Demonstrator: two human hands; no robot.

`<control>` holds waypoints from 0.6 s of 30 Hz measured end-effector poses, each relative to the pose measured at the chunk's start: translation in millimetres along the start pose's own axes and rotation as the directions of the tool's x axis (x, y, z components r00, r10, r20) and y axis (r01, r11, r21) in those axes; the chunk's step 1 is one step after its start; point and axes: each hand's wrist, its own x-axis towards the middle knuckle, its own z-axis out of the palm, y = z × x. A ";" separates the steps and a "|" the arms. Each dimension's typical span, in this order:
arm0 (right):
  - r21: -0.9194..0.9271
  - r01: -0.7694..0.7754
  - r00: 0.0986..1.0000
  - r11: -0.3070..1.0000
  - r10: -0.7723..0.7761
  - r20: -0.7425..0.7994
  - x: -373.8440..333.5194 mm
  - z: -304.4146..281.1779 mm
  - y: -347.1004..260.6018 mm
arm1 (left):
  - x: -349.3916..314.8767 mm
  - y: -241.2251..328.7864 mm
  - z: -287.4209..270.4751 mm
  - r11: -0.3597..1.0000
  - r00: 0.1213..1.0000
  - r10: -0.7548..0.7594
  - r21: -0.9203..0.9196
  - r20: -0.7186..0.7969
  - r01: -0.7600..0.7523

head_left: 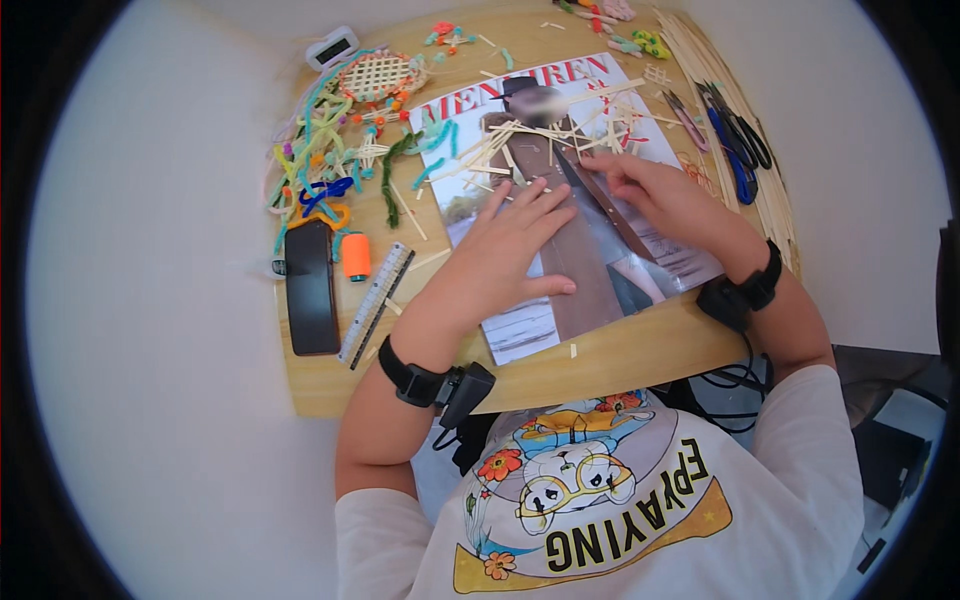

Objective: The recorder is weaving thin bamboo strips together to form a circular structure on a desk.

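A large magazine (580,300) lies under both my hands, its cover picturing a person in a long brown coat. My left hand (505,255) rests flat on it, fingers spread, their tips beside a loose heap of thin pale wooden sticks (490,150). My right hand (665,195) is over the cover's right half, one finger stretched toward the sticks and the others partly bent. The finger and thumb look apart, and I see nothing held between them. More sticks (600,95) cross the upper part of the cover. Black straps with small devices circle both wrists.
At left are tangled coloured pipe cleaners (320,150), a woven round piece (380,75), a black phone (312,290), an orange thread spool (356,257) and a clear ruler (375,305). At right lie scissors (735,140) and long wooden strips (700,60). A small clock (332,48) stands far left.
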 end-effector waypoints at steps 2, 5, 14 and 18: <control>0.072 0.052 0.998 0.996 -0.050 -0.031 -8.5 -0.1 -8.3 | -0.3 -0.7 0.4 1.000 1.000 -0.003 -0.003 -0.005 0.003; -0.041 0.242 0.969 0.969 -0.243 -0.034 -23.9 2.3 -22.8 | -0.9 -0.8 1.6 1.000 0.999 0.009 -0.007 -0.031 -0.009; -0.193 0.379 0.914 0.905 -0.399 -0.073 -0.8 39.5 -6.8 | 1.2 -19.7 -6.2 0.996 0.875 -0.093 -0.050 -0.476 0.078; -0.174 0.359 0.899 0.917 -0.389 -0.199 -7.8 31.0 4.4 | -8.4 -31.5 -26.1 0.977 0.851 -0.131 0.078 -0.508 0.197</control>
